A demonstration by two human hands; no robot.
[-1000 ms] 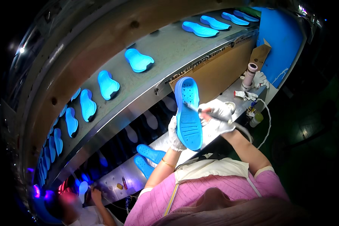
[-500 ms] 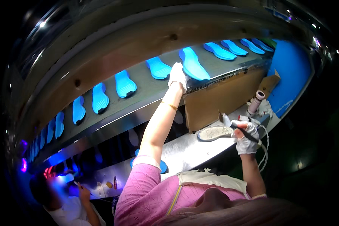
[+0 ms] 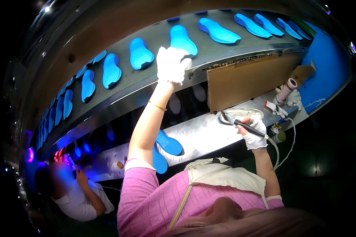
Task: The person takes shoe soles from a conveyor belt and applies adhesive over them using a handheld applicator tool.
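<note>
My left hand (image 3: 172, 66), in a white glove, reaches over the near edge of the belt. Its fingers look apart at the near end of a blue shoe sole (image 3: 182, 39), though part of the contact is hidden. My right hand (image 3: 254, 132), gloved with bare fingertips, is closed around a black-handled brush (image 3: 247, 127) with a pale hose at its back end. The brush tip lies over a pale-topped shoe sole (image 3: 249, 113) on the metal ledge (image 3: 197, 138). Two blue soles (image 3: 169, 143) lie on the ledge beside my left upper arm.
More blue soles (image 3: 140, 54) line the dark belt (image 3: 122, 93). A cardboard sheet (image 3: 245, 81) stands between belt and ledge. A pink cylinder (image 3: 285, 91), a cloth and small bottles stand at the ledge's right end. Another person (image 3: 77, 193) works at lower left.
The view has shifted, so the belt appears higher. My left hand has moved from between two soles to the near end of one. My right hand still holds the brush, its tip now over the pale-topped sole.
</note>
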